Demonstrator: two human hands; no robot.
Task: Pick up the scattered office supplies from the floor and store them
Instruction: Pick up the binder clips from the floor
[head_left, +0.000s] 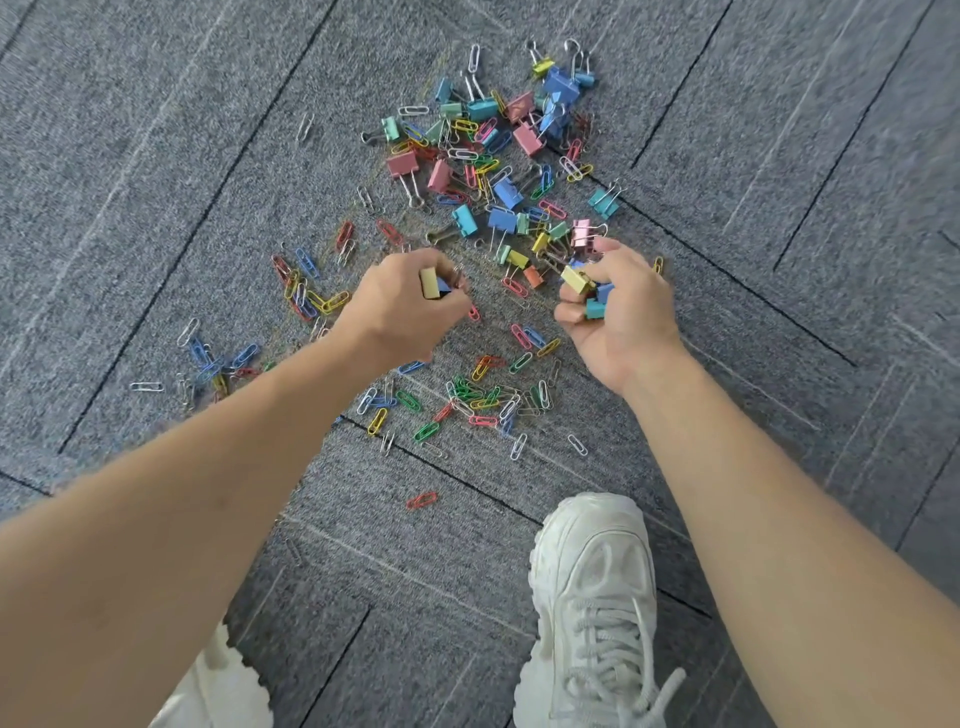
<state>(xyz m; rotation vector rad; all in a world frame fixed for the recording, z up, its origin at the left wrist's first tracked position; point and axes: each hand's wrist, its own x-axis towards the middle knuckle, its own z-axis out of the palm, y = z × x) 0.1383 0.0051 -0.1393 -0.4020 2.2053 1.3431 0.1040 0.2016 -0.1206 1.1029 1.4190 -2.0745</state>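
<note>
- The grey carpet (156, 156) spreads all round the laced white shoe (592, 597), which stands at the bottom, right of centre.
- Far left of that shoe and lower, the lumpy edge of a second white shoe (218, 686) shows under the left forearm.
- Up and far left of the laced shoe, a silver paper clip (146, 386) lies alone. Just beside it, on the shoe's side, is a loose blue-and-silver cluster of paper clips (218, 364).
- Up and left of the shoe, the left hand (400, 306) hovers knuckles up. Its fingers are curled tight round a cream-yellow binder clip (429, 283), with a blue one tucked against it.
- Just up and left of the shoe's toe, a red paper clip (421, 500) lies by itself.
- Above the toe, between the shoe and the hands, sits a green-and-yellow tangle of paper clips (483, 397).
- Far above the shoe, beyond both hands, lies the main heap of binder clips (493, 156), pink, blue, teal and yellow, mixed with more paper clips.
- Straight above the shoe, the right hand (618, 312) is turned palm inward. Its fingers are bent round a handful of binder clips (595, 308), yellow, blue and teal, near the heap's closest edge.
- Above the shoe and slightly right, a teal binder clip (605, 201) lies at the heap's right fringe.
</note>
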